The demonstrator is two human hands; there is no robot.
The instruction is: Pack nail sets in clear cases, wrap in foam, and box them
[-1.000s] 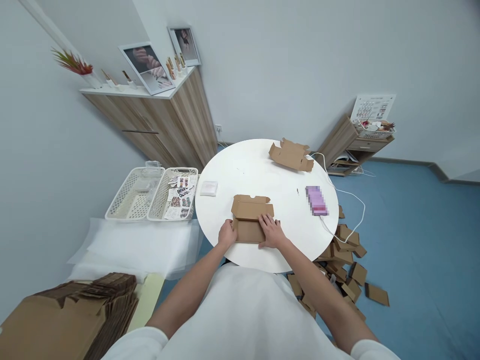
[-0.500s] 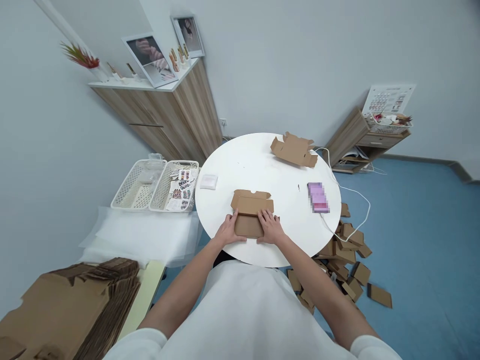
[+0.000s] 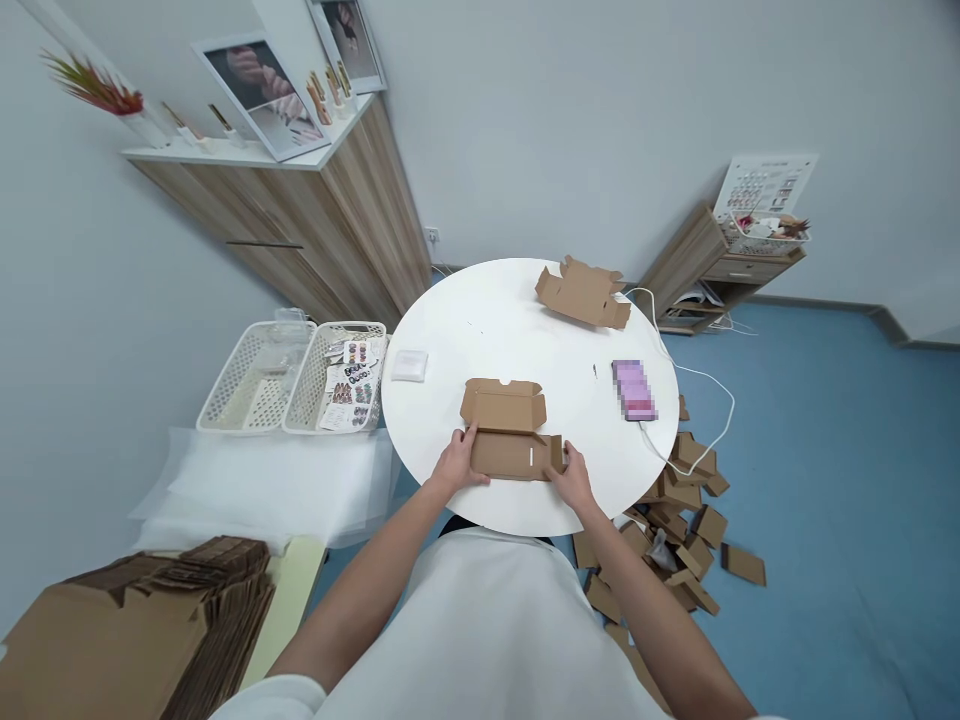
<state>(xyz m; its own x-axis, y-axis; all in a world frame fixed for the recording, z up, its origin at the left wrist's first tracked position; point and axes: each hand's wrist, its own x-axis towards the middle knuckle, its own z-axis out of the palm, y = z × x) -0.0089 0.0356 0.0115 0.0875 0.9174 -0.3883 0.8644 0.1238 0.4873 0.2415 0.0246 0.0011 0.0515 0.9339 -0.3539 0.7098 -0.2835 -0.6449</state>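
The cardboard box (image 3: 495,455), partly folded, lies on the near part of the round white table (image 3: 510,335), a little to the six o'clock side of its middle and straight in front of my body, which I judge keeps both ends within easy reach. Its long axis runs from nine to three o'clock, across me; the lid (image 3: 504,407) is laid back towards twelve, with a notch in its far edge and small side flaps, so the tray part lies uncovered nearest me. My left hand (image 3: 454,466) holds the nine o'clock end, fingers at the far corner and thumb along the near edge, probably to keep the box from sliding. My right hand (image 3: 573,482) has the end flap (image 3: 556,453) at three o'clock between thumb and fingers; that flap stretches outward past the lid, and a pale slot shows beside it. Holding opposite ends like this likely steadies the card along its length. Towards one o'clock on the table sits another piece of cardboard (image 3: 583,294), unfolded, its flaps sticking up, well apart from my hands. The phone (image 3: 634,390) rests at three o'clock, its cable running off the edge, and a small white packet (image 3: 409,366) lies towards nine; both seem set aside to leave me working room.
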